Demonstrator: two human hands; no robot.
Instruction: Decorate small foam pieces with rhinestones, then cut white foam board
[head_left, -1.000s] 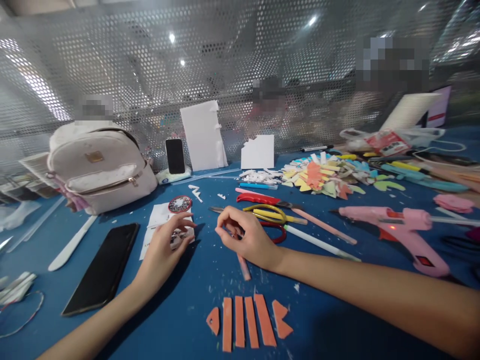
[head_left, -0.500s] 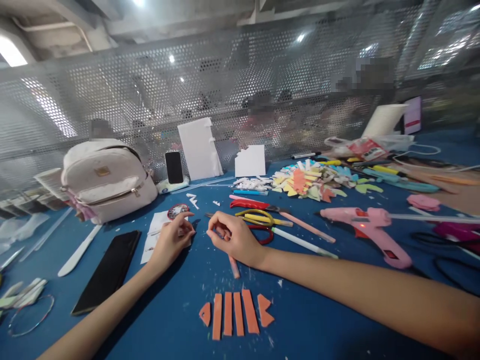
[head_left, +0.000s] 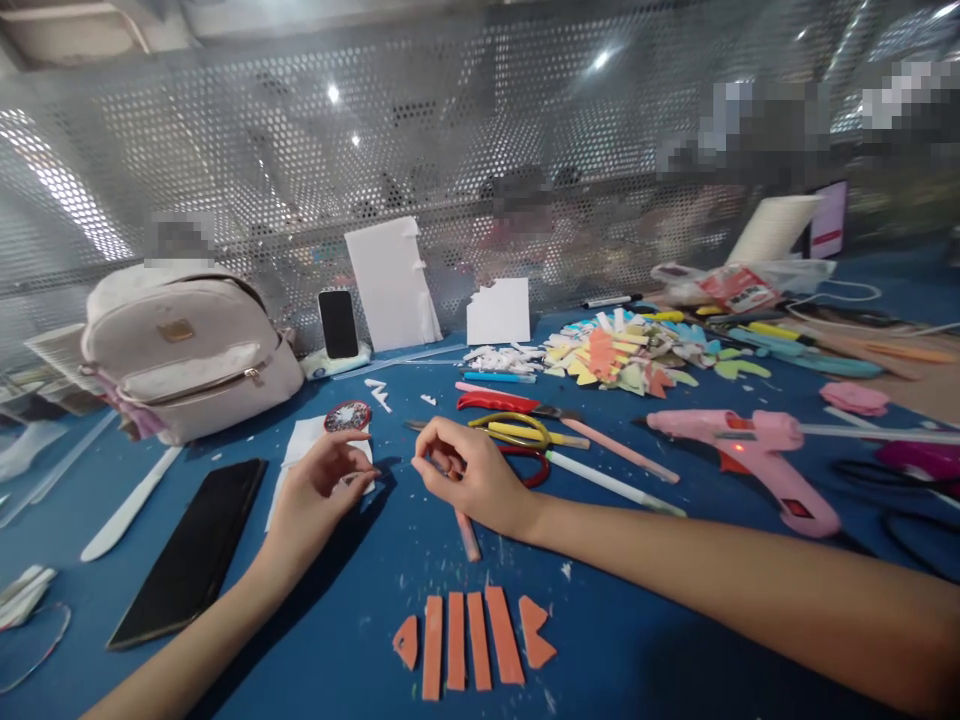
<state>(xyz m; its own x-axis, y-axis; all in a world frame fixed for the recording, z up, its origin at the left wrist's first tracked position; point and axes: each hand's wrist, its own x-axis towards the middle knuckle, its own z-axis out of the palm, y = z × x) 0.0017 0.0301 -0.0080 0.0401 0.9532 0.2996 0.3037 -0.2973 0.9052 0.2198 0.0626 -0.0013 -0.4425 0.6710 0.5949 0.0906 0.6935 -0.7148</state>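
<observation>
My left hand (head_left: 319, 485) hovers over the edge of a white paper sheet (head_left: 304, 440), fingers curved, with a gap between thumb and fingertips and nothing visible in it. A small round red-rimmed item (head_left: 347, 416) lies just beyond it. My right hand (head_left: 476, 475) is closed, fingertips pressed together; anything inside is hidden. A pink pen-like stick (head_left: 467, 535) pokes out beneath it. Yellow-handled scissors (head_left: 517, 429) and a red-handled cutter (head_left: 499, 401) lie behind that hand. Nearer me, orange strips (head_left: 456, 640) lie between a pointed head piece (head_left: 406, 642) and a notched tail piece (head_left: 536, 632), like a fish.
A pink glue gun (head_left: 750, 440) with a lit red light lies at right. Coloured scraps (head_left: 622, 350) are heaped behind. At left are a pale backpack (head_left: 187, 350), a black flat case (head_left: 191, 550) and a white plastic knife (head_left: 131, 505). A phone (head_left: 338, 325) stands upright.
My left hand has moved slightly left, and its thumb and fingers have spread wider apart. My right hand keeps nearly the same pose. The whole view has shifted a little.
</observation>
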